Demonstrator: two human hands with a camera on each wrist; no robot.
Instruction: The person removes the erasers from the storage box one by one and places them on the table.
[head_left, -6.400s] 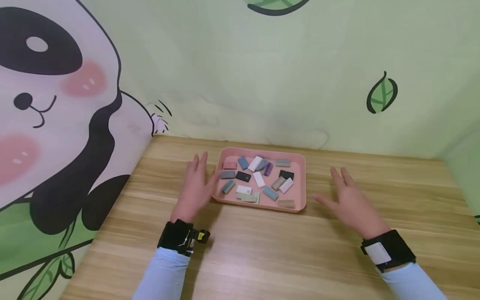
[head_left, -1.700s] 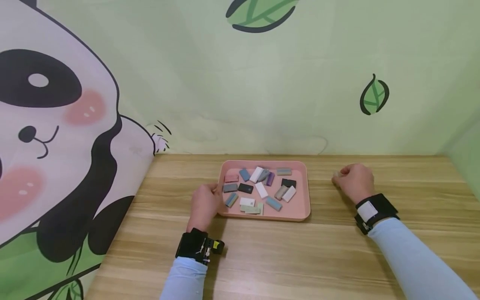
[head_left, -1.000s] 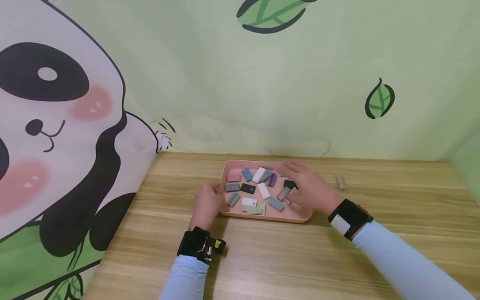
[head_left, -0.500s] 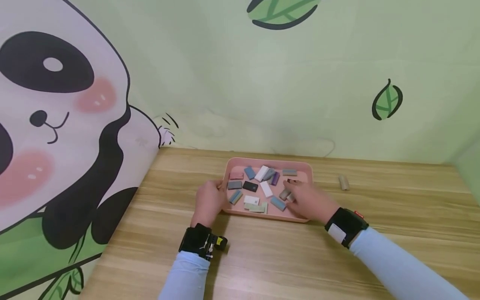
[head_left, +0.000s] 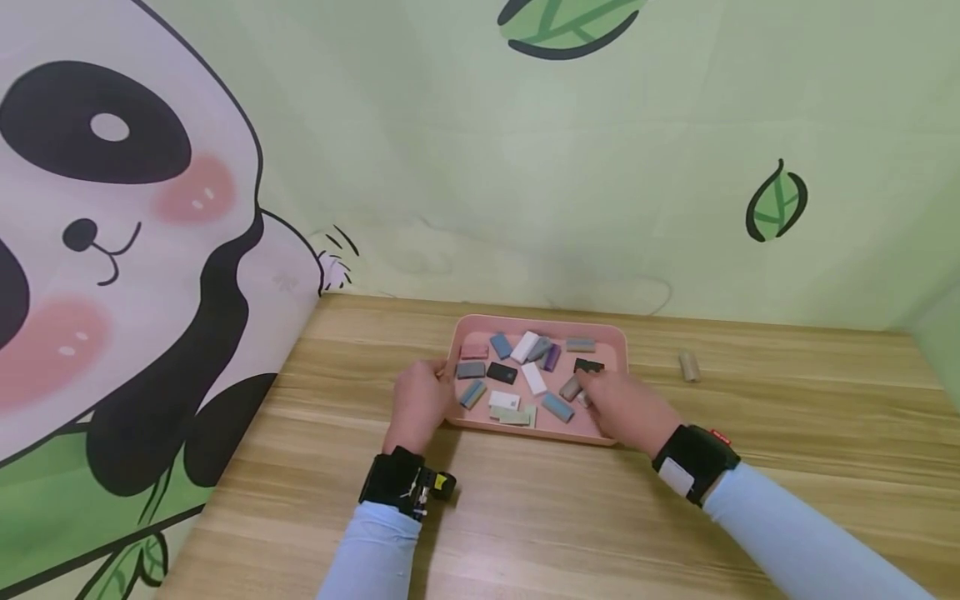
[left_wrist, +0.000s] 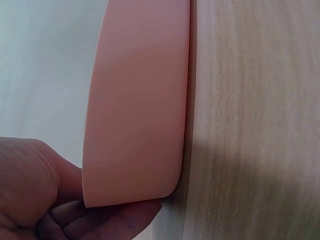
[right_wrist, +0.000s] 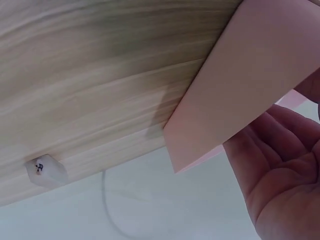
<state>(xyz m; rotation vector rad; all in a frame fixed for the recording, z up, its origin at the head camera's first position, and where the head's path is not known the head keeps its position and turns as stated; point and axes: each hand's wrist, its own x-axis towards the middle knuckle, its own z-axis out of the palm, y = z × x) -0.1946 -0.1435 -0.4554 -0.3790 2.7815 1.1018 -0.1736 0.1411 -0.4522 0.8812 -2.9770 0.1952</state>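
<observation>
A pink tray (head_left: 517,427) holds several small blocks in white, blue, grey, black, purple, pink and pale green. At its left side, my left hand (head_left: 418,407) grips the rim, with the thumb inside and fingers against the outer wall in the left wrist view. My right hand (head_left: 628,408) reaches over the right wall, its fingertips pinching a white block (head_left: 582,399), mostly hidden by the fingers. Touching that spot is a grey-brown block (head_left: 570,387); just behind lies a black block (head_left: 588,365). The right wrist view hides the fingertips behind the tray wall.
One beige block (head_left: 689,367) lies on the wooden table (head_left: 525,517), right of the tray. A pale green wall (head_left: 480,167) with leaf drawings rises behind the table. A panda drawing (head_left: 142,275) covers the left side.
The right hand set the beige block down on the table, moved left into the tray and closed its fingertips on the white block. The left hand went from open beside the tray to gripping its rim.
</observation>
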